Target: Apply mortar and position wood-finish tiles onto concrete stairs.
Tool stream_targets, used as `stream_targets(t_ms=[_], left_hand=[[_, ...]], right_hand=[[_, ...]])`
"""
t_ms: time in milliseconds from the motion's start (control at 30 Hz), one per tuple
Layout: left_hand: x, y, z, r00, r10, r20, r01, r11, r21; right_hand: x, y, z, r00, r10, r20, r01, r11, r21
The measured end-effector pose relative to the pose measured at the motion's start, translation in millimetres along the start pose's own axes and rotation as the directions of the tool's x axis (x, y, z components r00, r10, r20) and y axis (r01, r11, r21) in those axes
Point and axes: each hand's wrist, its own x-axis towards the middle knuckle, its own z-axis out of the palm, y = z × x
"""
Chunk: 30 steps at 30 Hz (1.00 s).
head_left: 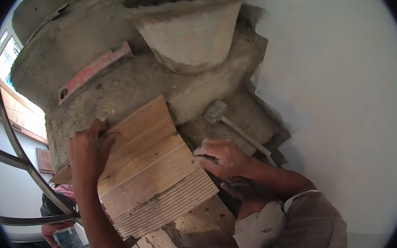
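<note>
Wood-look tiles with dark specks of mortar lie on the step in front of me, with a ribbed nosing strip along their near side. At the tiles' far left edge, my left hand is closed, thumb and fingers bent toward each other; what lies between them is unclear. My right hand is closed at the tiles' right edge, fingertips pinched together, their contents too small to make out. Beyond it, a mallet with a grey head and pale handle rests on the cement.
A mortar-crusted bucket stands on the rough step above. Left of it lies a red spirit level. A white wall bounds the right side, a metal railing the left. Below the railing is another person.
</note>
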Motion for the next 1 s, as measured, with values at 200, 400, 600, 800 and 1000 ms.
stream_targets(t_ms=[200,400,600,800,1000], left_hand=[[-8,17,26,0.995,-0.099,0.012,0.099,0.994,-0.054],[-16,13,18,0.996,-0.088,-0.001,0.088,0.996,0.018],[-18,11,17,0.997,-0.077,0.025,0.075,0.996,0.055],[-13,15,12,0.993,-0.105,0.051,0.101,0.993,0.068],[-15,13,12,0.994,-0.085,0.067,0.08,0.994,0.071]], right_hand=[[-90,69,-9,0.982,0.184,-0.038,-0.188,0.969,-0.16],[-85,70,-19,0.985,0.14,-0.1,-0.156,0.973,-0.169],[-67,65,-23,0.979,0.141,-0.149,-0.161,0.978,-0.135],[-65,70,-8,0.988,0.107,-0.107,-0.127,0.972,-0.196],[-67,62,24,0.975,0.209,-0.08,-0.211,0.977,-0.024]])
